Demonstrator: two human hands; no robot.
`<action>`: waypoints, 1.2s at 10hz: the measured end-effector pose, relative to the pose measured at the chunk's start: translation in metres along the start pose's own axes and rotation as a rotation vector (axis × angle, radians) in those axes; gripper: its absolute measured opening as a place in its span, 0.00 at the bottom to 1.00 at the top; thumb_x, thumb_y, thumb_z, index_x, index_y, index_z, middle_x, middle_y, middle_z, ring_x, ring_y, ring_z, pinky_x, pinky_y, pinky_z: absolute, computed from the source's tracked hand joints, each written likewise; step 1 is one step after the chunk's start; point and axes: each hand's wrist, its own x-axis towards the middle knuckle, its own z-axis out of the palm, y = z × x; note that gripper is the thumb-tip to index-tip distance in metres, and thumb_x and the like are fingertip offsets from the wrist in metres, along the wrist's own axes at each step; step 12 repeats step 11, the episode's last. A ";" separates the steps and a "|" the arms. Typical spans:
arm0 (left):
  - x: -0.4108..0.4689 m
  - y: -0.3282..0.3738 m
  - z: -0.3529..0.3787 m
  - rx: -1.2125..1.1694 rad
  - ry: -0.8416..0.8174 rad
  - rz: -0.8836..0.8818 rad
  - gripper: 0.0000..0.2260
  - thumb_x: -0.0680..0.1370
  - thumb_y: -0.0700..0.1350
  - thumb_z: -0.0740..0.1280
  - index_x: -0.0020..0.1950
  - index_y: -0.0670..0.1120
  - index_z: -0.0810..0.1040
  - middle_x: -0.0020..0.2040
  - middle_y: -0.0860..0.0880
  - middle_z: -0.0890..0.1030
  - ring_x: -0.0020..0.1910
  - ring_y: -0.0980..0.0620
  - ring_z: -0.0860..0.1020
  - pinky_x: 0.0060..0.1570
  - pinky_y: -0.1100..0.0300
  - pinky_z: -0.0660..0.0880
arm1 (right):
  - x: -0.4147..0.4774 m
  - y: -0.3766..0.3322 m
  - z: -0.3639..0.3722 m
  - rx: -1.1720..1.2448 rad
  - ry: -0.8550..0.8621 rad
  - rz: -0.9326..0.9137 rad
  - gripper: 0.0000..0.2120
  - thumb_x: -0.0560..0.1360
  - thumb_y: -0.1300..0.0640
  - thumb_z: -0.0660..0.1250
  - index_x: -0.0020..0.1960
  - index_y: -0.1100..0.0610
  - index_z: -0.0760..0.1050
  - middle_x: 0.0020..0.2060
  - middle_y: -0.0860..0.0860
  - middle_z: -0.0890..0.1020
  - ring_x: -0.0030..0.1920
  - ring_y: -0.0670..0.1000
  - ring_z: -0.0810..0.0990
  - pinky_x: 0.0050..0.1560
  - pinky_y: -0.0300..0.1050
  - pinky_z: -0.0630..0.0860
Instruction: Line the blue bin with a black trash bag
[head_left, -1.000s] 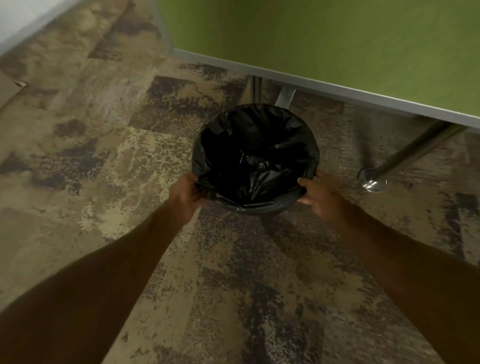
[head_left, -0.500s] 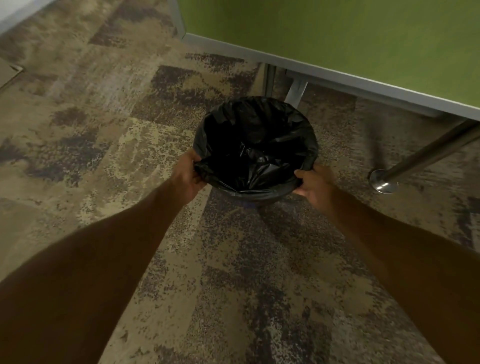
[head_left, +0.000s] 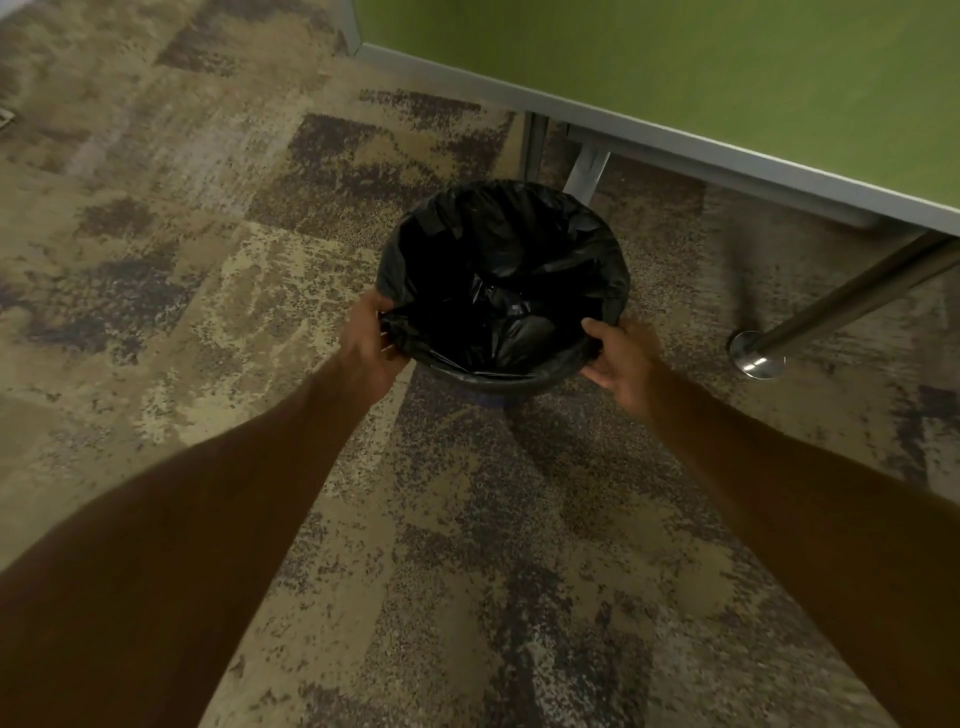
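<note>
Head view: trash bag (head_left: 498, 291) nearer partition (head_left: 727, 67).

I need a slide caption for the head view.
Both hands, left hand and right hand, grip black plastic trash bag over round bin.

Both hands grip the black trash bag (head_left: 498, 291) where it folds over the rim of a round bin, the left hand (head_left: 371, 340) on the near-left edge and the right hand (head_left: 618, 356) on the near-right. The bin stands between them on patchy carpet (head_left: 208, 312), its blue hardly showing. Beyond the right hand, a metal leg (head_left: 841, 299) slants down to a round foot under a green panel (head_left: 701, 57).
</note>
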 end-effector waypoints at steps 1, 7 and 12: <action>0.001 -0.003 -0.001 0.012 0.022 -0.005 0.21 0.73 0.45 0.61 0.65 0.39 0.72 0.57 0.43 0.77 0.53 0.46 0.77 0.40 0.58 0.77 | -0.007 -0.001 -0.006 -0.022 -0.002 0.019 0.25 0.72 0.43 0.69 0.65 0.53 0.73 0.57 0.52 0.80 0.48 0.48 0.79 0.40 0.43 0.75; 0.004 -0.022 -0.001 0.197 0.136 0.025 0.27 0.74 0.56 0.63 0.70 0.46 0.69 0.70 0.49 0.70 0.60 0.51 0.70 0.59 0.54 0.67 | -0.017 0.014 -0.018 -0.202 -0.042 -0.096 0.34 0.78 0.35 0.40 0.78 0.52 0.53 0.77 0.56 0.57 0.76 0.58 0.57 0.74 0.55 0.57; -0.007 -0.040 -0.002 1.112 0.254 0.594 0.39 0.76 0.63 0.60 0.77 0.40 0.52 0.78 0.39 0.54 0.77 0.40 0.53 0.75 0.45 0.53 | -0.022 0.010 -0.041 -1.257 0.148 -0.717 0.39 0.76 0.32 0.44 0.76 0.59 0.52 0.75 0.61 0.60 0.75 0.61 0.57 0.73 0.59 0.59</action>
